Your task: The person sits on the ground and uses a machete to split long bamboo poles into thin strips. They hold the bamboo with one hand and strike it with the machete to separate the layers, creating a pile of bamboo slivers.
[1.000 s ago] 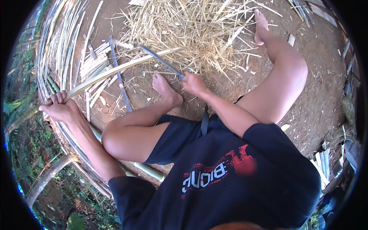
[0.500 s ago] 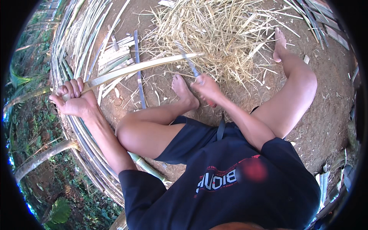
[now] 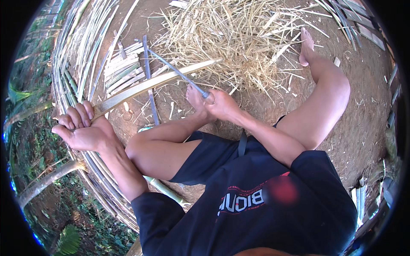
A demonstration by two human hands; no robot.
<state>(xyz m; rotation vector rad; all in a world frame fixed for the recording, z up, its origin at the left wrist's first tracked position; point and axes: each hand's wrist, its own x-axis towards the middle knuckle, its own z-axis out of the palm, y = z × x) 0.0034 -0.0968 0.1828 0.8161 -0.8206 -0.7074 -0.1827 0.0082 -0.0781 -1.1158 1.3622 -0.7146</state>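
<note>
We see the two hands well apart, each closed on something different. The left hand, palm turned up, has its fingers curled around the near end of a pale strip. The right hand is wrapped around the handle of a knife with a long, narrow, greyish blade.

The pale strip slants away from the left hand, up and to the right, and narrows to a tip near the pile of straw-coloured shavings. We find the knife blade crossing it in view, pointing up and to the left; we cannot tell whether edge and strip touch.

Below the strip, a dark flat bar lies on the bare brown ground. Just left of the bar's upper part, we see a stack of short pale pieces. The left foot rests bare beneath the blade, partly hidden by the right hand, and the right foot is set beside the shavings.

Farther out, we see long thin strips lying at the upper left, a green pole by the left thigh, and leafy plants beyond.
</note>
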